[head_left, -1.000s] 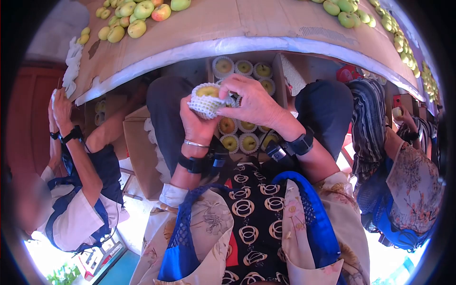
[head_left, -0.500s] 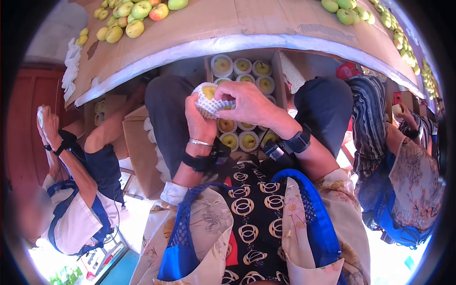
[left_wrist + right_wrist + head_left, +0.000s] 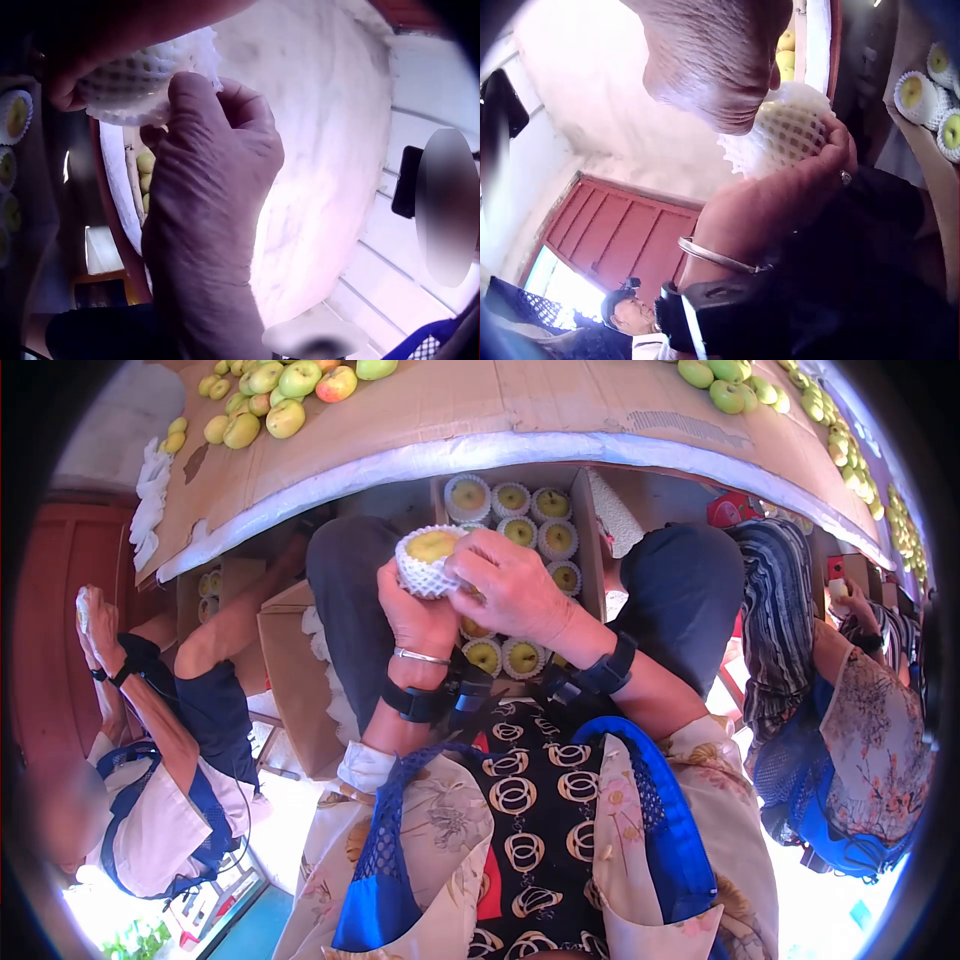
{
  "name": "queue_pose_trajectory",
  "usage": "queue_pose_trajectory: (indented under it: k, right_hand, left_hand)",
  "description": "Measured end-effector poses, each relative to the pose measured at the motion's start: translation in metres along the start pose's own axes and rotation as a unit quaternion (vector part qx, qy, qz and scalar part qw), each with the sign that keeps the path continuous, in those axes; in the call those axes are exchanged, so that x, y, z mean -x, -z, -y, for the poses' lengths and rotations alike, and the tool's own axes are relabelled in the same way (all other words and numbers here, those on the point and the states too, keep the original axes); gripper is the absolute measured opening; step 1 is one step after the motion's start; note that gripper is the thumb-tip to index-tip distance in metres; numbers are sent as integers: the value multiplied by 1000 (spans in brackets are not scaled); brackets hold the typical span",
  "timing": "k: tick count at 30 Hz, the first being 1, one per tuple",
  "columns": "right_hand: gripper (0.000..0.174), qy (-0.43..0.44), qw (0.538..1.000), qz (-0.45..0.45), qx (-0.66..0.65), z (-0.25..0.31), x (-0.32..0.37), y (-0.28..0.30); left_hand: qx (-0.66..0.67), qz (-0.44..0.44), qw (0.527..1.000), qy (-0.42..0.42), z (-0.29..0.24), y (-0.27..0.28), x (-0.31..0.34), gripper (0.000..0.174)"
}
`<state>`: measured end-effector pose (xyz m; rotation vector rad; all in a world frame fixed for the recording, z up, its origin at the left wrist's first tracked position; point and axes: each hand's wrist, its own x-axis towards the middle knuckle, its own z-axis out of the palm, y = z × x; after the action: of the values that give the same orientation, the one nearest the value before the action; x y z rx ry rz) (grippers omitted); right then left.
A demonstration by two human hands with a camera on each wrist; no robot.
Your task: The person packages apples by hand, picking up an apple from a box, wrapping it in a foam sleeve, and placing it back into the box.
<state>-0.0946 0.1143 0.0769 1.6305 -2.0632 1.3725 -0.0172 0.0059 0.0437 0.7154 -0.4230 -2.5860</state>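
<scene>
An apple (image 3: 436, 544) sits inside a white foam net sleeve (image 3: 424, 579), its yellow-green top showing at the sleeve's opening. My left hand (image 3: 417, 622) grips the sleeved apple from below and the side, a bracelet at its wrist. From the right, my right hand (image 3: 515, 585) pinches the sleeve's edge with bent fingers; the left wrist view shows this right hand (image 3: 214, 150) with thumb and finger at the net's frilled rim (image 3: 202, 56). In the right wrist view the left fingers (image 3: 829, 154) curl round the netted fruit.
Below the hands, between the knees, a cardboard box (image 3: 592, 550) holds rows of netted apples (image 3: 523, 657). A cardboard-covered table (image 3: 420, 410) ahead bears loose apples (image 3: 298, 378). Another cardboard box (image 3: 290, 680) stands at left. People sit on both sides.
My right hand has shifted left and slightly down along the sleeve. The sleeved apple has moved a little left and turned, so more of its top shows. Both hands keep hold.
</scene>
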Motion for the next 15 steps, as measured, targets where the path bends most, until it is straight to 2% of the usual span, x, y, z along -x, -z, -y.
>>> queue_pose_trajectory:
  k: [4, 7, 8, 10, 11, 12, 13, 14, 15]
  right_hand:
    - [27, 35, 995, 2, -97, -1, 4, 3]
    - [29, -52, 995, 5, -87, 0, 6, 16]
    - [46, -152, 979, 42, -132, -2, 5, 24]
    - [70, -150, 977, 12, -148, -7, -2, 25]
    - [82, -151, 976, -6, -154, -9, -3, 26]
    - [108, -165, 972, 53, -161, -10, 0, 25]
    - [109, -165, 972, 48, -162, -10, 2, 20]
    - [110, -165, 972, 44, -164, -8, 4, 12]
    - [112, -164, 972, 40, -167, -8, 5, 7]
  left_hand:
    - [0, -26, 1000, 6, -11, -13, 4, 43]
    - [12, -18, 1000, 11, -16, -16, 7, 46]
    - [22, -4, 999, 24, -18, -15, 7, 46]
    - [32, 8, 999, 32, -17, -16, 6, 47]
    - [35, 46, 997, 46, -15, -15, 6, 47]
    - [38, 84, 994, 60, -13, -17, 9, 46]
    - [41, 122, 989, 73, -12, -21, 12, 45]
    - [-20, 16, 998, 48, -5, -29, 14, 45]
    - [-22, 17, 998, 50, 0, -31, 16, 45]
